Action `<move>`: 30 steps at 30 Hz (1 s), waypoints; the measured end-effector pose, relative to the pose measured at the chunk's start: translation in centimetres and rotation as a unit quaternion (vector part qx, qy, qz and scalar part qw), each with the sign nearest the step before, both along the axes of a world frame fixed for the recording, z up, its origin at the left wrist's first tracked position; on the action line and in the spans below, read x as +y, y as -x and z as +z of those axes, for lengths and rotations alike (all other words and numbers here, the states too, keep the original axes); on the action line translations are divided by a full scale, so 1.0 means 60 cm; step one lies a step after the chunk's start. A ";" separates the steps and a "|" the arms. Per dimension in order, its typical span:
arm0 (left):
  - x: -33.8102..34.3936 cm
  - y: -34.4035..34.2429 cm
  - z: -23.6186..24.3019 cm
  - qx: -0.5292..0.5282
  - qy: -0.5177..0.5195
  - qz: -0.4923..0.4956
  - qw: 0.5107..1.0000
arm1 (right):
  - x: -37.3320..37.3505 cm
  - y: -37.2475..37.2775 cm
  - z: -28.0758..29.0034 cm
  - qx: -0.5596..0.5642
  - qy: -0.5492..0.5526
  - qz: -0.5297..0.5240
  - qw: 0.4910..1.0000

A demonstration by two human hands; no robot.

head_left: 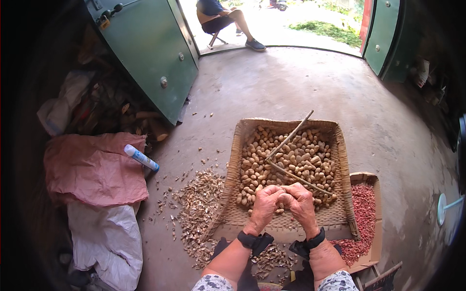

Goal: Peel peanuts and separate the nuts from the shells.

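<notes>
My left hand [267, 202] and my right hand [299, 201] meet at the fingertips, both pinched closed over the near half of a woven basket [233, 160]. What they pinch is too small and too covered by the fingers to make out. Unshelled peanuts [262, 150] fill most of the basket, heaped toward its far side. A thin bent stick [296, 130], shaped like a V on its side, lies across them. Right of the basket, red shelled peanut kernels [361, 208] fill a cardboard box [374, 250]. Broken peanut shells [201, 194] cover the floor on the left.
More shells [272, 262] lie between my forearms. At left are a pink sack [97, 165], a white sack [107, 242] and a blue-and-white spray can [141, 157]. Green doors [145, 53] frame the doorway, where a person [223, 19] sits on a stool.
</notes>
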State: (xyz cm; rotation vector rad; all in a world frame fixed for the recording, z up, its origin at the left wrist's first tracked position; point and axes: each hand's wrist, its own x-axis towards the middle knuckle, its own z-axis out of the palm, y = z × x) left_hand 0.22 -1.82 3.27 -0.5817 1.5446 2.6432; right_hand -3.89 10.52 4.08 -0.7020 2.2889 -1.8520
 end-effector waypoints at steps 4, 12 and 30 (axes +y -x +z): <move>0.010 -0.003 -0.002 0.023 0.013 0.020 0.999 | -0.007 -0.010 0.005 0.002 0.026 -0.042 0.999; 0.011 -0.002 0.000 0.004 -0.060 0.046 0.997 | -0.018 -0.014 -0.020 -0.021 0.078 -0.063 0.995; 0.018 0.000 -0.018 0.011 -0.152 0.091 0.984 | -0.022 -0.013 -0.037 -0.278 0.238 -0.081 0.927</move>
